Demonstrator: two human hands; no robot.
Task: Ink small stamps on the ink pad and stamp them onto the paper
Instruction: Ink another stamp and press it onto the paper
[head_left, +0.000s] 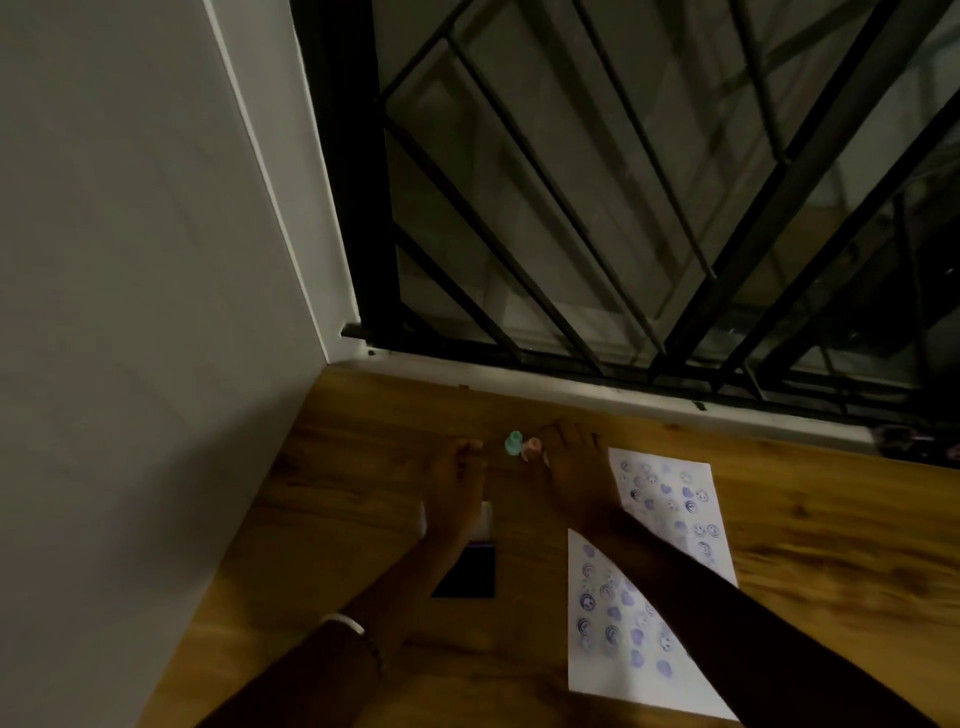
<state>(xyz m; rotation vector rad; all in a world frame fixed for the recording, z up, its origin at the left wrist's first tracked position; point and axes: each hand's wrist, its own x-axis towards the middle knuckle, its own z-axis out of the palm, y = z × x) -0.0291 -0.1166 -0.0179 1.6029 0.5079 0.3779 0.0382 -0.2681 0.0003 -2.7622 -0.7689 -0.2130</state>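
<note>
A small green stamp (513, 443) stands upright on the wooden table (810, 545), between my two hands. Right beside it is a pink stamp (532, 448), with the fingertips of my right hand (569, 470) closed on it. My left hand (464, 486) reaches forward left of the green stamp, fingers curled; the dim light hides whether it holds anything. The dark ink pad (467, 571) lies open under my left forearm, and its white lid (486, 519) is partly hidden by the hand. Two white papers (667, 499) (610, 623) covered in purple prints lie under and right of my right arm.
A white wall (130, 312) bounds the table on the left. A window with black bars (597, 208) and a white sill (623, 395) runs along the far edge. A small dark object (904, 441) sits at the far right by the sill.
</note>
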